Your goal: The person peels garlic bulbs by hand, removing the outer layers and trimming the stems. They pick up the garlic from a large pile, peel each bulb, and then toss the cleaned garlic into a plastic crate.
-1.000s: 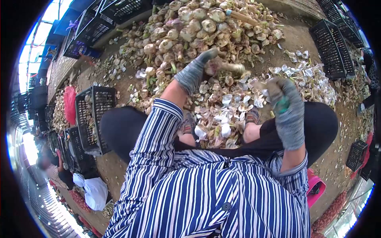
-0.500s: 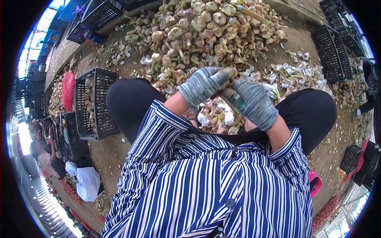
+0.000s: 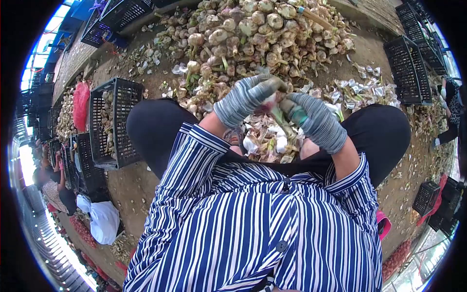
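L hand [image 3: 252, 99], in grey knit glove, has fingers curled nearly closed round a garlic bulb [image 3: 267, 106]; bulb's btwn both hands, over the gap btwn the person's knees, stem slanting down to near R. R hand [image 3: 316, 120], also gloved, is half-curled w/ fingertips up by L's; can't tell if it grips anything. Peeled garlic skins [image 3: 250, 145] on ground below. Big garlic pile [image 3: 258, 41] at far side, wooden stick [image 3: 316, 19] lying on it. Black plastic crate [image 3: 129, 117] w/ garlic to left, red mesh bag [image 3: 80, 107] beyond.
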A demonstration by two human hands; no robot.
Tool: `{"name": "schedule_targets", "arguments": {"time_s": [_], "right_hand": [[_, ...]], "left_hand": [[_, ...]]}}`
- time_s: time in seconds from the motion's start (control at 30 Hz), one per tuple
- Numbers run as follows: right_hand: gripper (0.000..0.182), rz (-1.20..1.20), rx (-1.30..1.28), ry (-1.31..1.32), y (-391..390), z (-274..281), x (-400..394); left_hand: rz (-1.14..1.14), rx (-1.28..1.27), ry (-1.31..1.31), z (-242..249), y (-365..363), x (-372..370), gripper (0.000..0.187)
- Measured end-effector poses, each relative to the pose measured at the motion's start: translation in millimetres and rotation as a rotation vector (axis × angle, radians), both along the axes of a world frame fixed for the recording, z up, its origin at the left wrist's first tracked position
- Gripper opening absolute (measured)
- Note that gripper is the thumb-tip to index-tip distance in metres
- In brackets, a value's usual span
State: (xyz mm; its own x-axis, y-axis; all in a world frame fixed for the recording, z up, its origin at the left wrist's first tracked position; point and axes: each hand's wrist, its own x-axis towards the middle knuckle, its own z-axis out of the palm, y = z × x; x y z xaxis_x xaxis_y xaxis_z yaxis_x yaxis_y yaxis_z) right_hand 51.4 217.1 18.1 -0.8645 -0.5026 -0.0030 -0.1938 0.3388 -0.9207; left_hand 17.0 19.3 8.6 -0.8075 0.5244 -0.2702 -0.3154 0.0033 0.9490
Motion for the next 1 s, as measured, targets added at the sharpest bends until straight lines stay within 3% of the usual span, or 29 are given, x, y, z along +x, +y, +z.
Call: {"name": "schedule_targets", "arguments": {"time_s": [0.03, 0.1, 0.13, 0.17, 0.23, 0.3, 0.37, 0.43, 0.5, 0.6, 0.63, 0.67, 0.73, 0.77, 0.83, 0.87, 0.9, 1.0], "right_hand": [[0.028, -0.087, -0.12, -0.214, 1, -2, 2], [0.03, -0.07, -0.081, -0.263, -4, -1, 6], [0.033, -0.061, -0.045, -0.318, -6, 0, 9], [0.033, -0.067, -0.047, -0.318, -6, 0, 10], [0.031, -0.157, 0.305, 0.114, -7, -2, 8], [0.027, -0.196, 0.358, 0.234, -6, -8, 4], [0.022, -0.212, 0.479, 0.541, -7, -3, 3], [0.02, -0.197, 0.513, 0.516, -8, -4, 7], [0.022, -0.298, 0.255, 0.31, -5, -12, 11], [0.023, -0.418, 0.102, -0.182, 8, -21, 4], [0.024, -0.448, 0.067, -0.292, 12, -20, 3], [0.025, -0.474, -0.275, -0.489, 17, -32, -1], [0.026, -0.519, -0.334, -0.625, 27, -35, -7], [0.027, -0.554, -0.398, -0.756, 28, -29, -10], [0.027, -0.594, -0.428, -0.714, 24, -17, -5], [0.028, -0.559, -0.361, -0.528, 22, -14, -2], [0.029, -0.521, -0.294, -0.346, 21, -13, 0], [0.03, -0.455, -0.271, -0.301, 22, -26, 5]], "left_hand": [[0.001, -0.001, 0.003, -4, 2, 0, 0.042], [0.077, -0.013, 0.251, -8, 7, 1, 0.049], [0.021, 0.031, 0.062, 1, 5, 5, 0.051], [0.014, 0.03, 0.062, 1, 8, 5, 0.051], [0.083, -0.007, 0.313, 2, 12, 4, 0.053], [0.175, -0.072, 0.335, -10, 12, 4, 0.054], [0.08, -0.385, 0.158, -9, 8, 6, 0.052], [0.092, -0.289, 0.069, -2, 4, 9, 0.049], [-0.081, -0.363, 0.22, 13, 2, 10, 0.049], [-0.21, -0.406, 0.697, 12, 5, 13, 0.049], [-0.237, -0.451, 0.874, 13, 8, 14, 0.049], [-0.242, -0.444, 0.87, 9, 12, 14, 0.049], [-0.196, -0.43, 1.138, -1, 19, 14, 0.059], [-0.192, -0.424, 1.141, -4, 22, 17, 0.059], [0.025, -0.002, 0.629, -8, 26, 24, 0.073], [0.018, 0.049, 0.33, -10, 24, 24, 0.09], [0.1, 0.088, 0.303, -22, 23, 19, 0.091], [0.104, -0.121, 0.087, -16, 17, 19, 0.082]]}}
